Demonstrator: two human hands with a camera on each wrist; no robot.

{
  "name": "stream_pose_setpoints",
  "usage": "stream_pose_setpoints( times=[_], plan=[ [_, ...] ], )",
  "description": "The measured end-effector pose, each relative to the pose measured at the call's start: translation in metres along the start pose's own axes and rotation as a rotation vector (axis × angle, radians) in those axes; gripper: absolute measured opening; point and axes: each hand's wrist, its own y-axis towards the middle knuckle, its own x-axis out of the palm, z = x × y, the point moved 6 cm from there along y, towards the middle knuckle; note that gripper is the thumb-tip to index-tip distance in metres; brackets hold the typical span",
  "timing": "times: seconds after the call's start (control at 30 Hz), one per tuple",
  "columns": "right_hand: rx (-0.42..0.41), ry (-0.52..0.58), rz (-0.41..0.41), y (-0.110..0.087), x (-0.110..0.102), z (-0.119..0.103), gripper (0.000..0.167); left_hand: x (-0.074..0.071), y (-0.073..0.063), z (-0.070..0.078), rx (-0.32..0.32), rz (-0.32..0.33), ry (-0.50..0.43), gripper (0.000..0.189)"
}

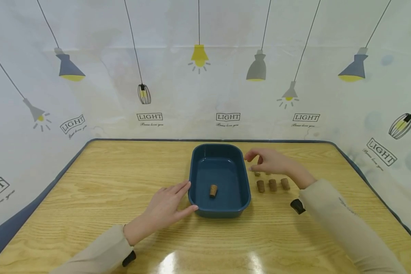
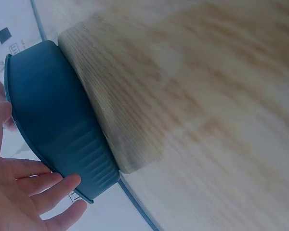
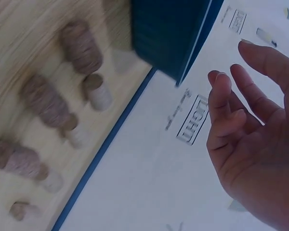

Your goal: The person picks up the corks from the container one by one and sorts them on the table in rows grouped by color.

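Observation:
A dark blue tray (image 1: 196,167) stands mid-table with one cork (image 1: 213,190) lying inside it. My left hand (image 1: 185,196) lies flat on the wood, and its straight fingers (image 2: 53,185) touch the tray's outer wall (image 2: 53,120) at the near left corner. My right hand (image 1: 250,162) hovers just right of the tray over a group of corks, and it holds nothing. Three corks (image 1: 272,185) lie in a row nearer me, and more corks (image 1: 257,174) are partly hidden under the hand. In the right wrist view the right hand (image 3: 231,62) has relaxed, spread fingers above the corks (image 3: 43,98).
The wooden table (image 1: 106,179) has a dark blue edge (image 1: 37,201) and is walled on three sides by a white lamp-print backdrop (image 1: 226,76). Both forearms wear beige sleeves (image 1: 346,224). A glare patch (image 1: 168,262) lies near the front edge.

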Motion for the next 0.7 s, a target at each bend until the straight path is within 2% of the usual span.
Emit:
stream_pose_setpoints(
  times=[0.27,0.47,0.6,0.7],
  plan=[
    [-0.057,-0.069,-0.084,0.022,0.014,-0.031,0.032,0.0,0.0,0.0,-0.002,-0.001,-0.004,0.071],
    [-0.081,-0.054,-0.183,0.038,0.023,-0.051,0.031,0.0,0.001,0.0,-0.005,-0.011,-0.003,0.072],
    [-0.11,-0.055,-0.198,0.05,0.025,-0.066,0.031,0.0,0.001,0.0,-0.006,-0.012,-0.001,0.072],
    [-0.094,-0.074,-0.211,0.057,0.028,-0.074,0.031,0.0,0.001,0.0,-0.002,-0.009,0.007,0.073]
  ],
)
